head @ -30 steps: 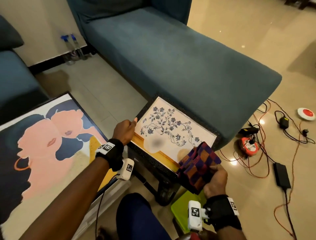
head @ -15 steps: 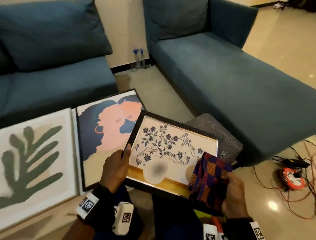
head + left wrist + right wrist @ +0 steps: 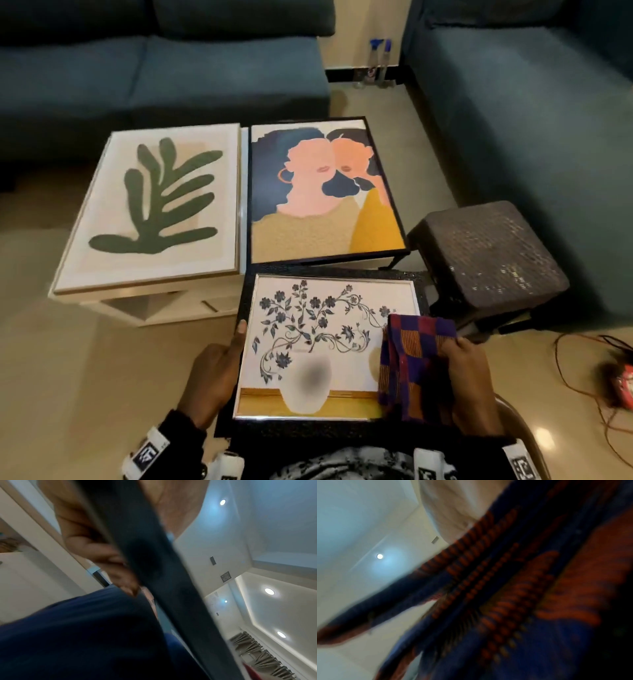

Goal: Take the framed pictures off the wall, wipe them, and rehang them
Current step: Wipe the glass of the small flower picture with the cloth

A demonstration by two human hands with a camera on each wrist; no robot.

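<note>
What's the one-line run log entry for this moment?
stage: wiping | left hand: grips floral picture left edge | right hand: holds checked cloth on glass, right side | rehung: none

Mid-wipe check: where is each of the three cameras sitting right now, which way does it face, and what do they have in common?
Head: worn on the head, facing forward and down at the floral picture; shows the left hand gripping its left edge and the right hand holding the checked cloth.
Left wrist: under the frame, facing up at the ceiling; shows fingers curled round the dark frame edge.
Right wrist: facing up, ceiling behind; mostly blurred cloth.
Shared: head and left wrist both show the frame; head and right wrist, the cloth.
</note>
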